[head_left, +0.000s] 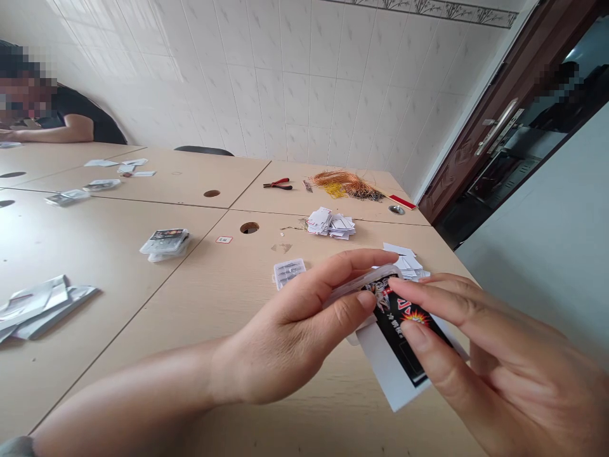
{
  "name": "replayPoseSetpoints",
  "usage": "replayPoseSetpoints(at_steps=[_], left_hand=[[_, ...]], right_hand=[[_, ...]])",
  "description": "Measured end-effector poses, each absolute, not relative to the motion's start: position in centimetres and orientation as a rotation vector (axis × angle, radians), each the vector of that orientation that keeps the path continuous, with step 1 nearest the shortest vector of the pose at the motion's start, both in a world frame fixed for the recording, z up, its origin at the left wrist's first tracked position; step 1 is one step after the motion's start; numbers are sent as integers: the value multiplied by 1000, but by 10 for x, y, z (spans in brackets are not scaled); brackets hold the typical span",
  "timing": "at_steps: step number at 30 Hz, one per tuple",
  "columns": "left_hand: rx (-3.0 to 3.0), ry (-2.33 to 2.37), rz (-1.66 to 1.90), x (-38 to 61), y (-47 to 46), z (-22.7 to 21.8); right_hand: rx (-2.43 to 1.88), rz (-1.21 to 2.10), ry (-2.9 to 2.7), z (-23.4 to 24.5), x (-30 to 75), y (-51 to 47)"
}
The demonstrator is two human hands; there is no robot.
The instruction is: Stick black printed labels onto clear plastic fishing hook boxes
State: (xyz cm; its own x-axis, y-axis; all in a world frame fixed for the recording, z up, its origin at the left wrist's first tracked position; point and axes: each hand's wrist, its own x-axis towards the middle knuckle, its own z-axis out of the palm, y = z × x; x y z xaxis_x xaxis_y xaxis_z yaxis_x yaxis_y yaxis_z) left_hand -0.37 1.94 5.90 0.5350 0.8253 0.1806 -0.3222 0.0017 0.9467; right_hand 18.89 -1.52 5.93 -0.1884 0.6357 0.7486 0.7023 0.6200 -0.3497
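Note:
My left hand is closed round a clear plastic box, its thumb lying over the near edge. A black printed label with red and white print and a bright burst is against the box. White paper shows beside and below the label. My right hand pinches the label, thumb and forefinger on its face. Most of the box is hidden by the fingers and label. Just beyond my left hand, a small clear compartment box with dark pieces inside lies on the table.
Stacked white cards and more white papers lie beyond my hands. Farther back are pliers and a copper-coloured wire bundle. Clear boxes and folded papers are at left. A person sits at far left.

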Motion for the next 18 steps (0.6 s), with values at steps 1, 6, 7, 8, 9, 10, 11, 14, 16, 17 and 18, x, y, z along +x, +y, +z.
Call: replayPoseSetpoints(at_steps=[1,6,7,8,9,10,11,14,16,17,18], left_hand=[[1269,500,961,-4,20,59],[1275,511,966,-3,20,59],[1277,520,967,-3,20,59],[1281,528,966,-2,20,59],[1283,534,965,-2,20,59],[1286,541,964,-2,20,59],[1289,545,962,-2,20,59],[1289,542,958,-2,20,59],[1277,527,953,-3,20,59],[1271,518,950,-3,20,58],[1264,514,948,-3,21,58]], right_hand=[[-1044,-89,-1888,60,188,-15],[-1109,-72,-1888,62,187,-17],[-1105,-78,-1890,62,187,-18],[-1096,-86,-1890,62,188,-18],[-1083,-92,-1894,62,189,-18],[-1074,-94,-1897,61,190,-18],[-1070,-97,-1898,60,190,-18],[-1055,-106,-1887,58,191,-16],[-1071,-101,-1890,57,191,-16],[-1075,-99,-1889,57,191,-15],[-1071,-90,-1888,57,191,-15]])
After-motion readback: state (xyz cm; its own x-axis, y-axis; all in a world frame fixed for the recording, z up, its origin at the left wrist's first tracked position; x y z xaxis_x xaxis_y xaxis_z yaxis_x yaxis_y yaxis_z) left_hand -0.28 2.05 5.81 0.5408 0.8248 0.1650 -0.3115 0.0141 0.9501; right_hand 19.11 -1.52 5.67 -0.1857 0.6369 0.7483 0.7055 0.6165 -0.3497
